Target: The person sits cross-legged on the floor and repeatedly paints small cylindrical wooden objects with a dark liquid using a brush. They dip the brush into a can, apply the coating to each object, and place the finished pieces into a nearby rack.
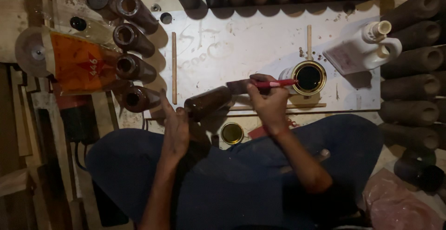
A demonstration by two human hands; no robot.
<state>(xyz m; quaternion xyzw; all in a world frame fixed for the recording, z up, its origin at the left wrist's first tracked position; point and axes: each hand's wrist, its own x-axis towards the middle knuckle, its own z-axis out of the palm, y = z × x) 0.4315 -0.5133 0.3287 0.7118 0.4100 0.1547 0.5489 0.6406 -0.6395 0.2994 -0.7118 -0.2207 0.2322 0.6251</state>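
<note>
Left hand (pixel 175 130) grips the near end of a dark brown cylindrical tube (pixel 207 102), fingers wrapped round it; tube lies tilted, its far end pointing toward the right hand. Right hand (pixel 268 101) is clenched on a brush with a red handle (pixel 267 84); the bristle end touches the far end of the tube.

Just beyond the right hand: an open round tin (pixel 309 77), gold rim, dark glossy liquid inside. Farther out on the same side: a white plastic jug (pixel 363 50) lying on its side, flat pale label on its face, handle and neck pointing away. Below the hands, between them: a small round gold lid (pixel 232 133).

Outward of the left hand: a flat orange package (pixel 79 63) with a red star shape, clear plastic edges, resting against four similar brown tubes (pixel 130 67) standing open-end up, matte surface. A thin wooden stick (pixel 174 67) lies beyond the left hand.

All rests on a pale, scuffed board (pixel 232 44). More dark tubes (pixel 409 63) are stacked outward of the right hand and along the far edge; texture rough, dull.
</note>
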